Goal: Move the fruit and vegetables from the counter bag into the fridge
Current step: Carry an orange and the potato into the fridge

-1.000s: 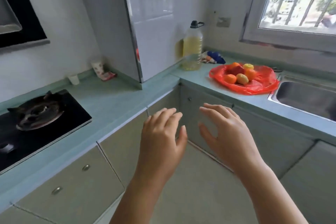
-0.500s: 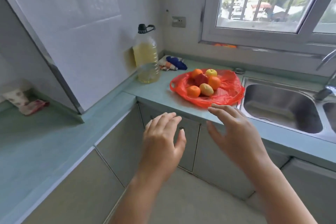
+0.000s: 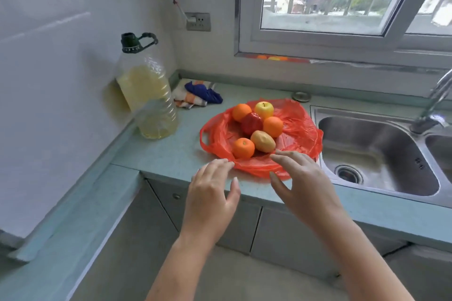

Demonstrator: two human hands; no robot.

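The fruit and vegetables [image 3: 252, 123] lie on the opened red plastic bag [image 3: 296, 134] just beyond your fingertips [image 3: 281, 157]. Your left hand [image 3: 210, 193] and right hand [image 3: 303, 183] hover relaxed, fingers spread, holding nothing, at the bag's near edge.

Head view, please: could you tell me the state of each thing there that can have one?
Red plastic bag, spread open on the counter, produce piled on it.
Oil bottle, upright, capped, partly full.
Left hand, open, empty, beside the bag's near edge.
Right hand, open, empty, over the bag's near edge.
Sink basin, no water in it.
Cabinet doors, shut.
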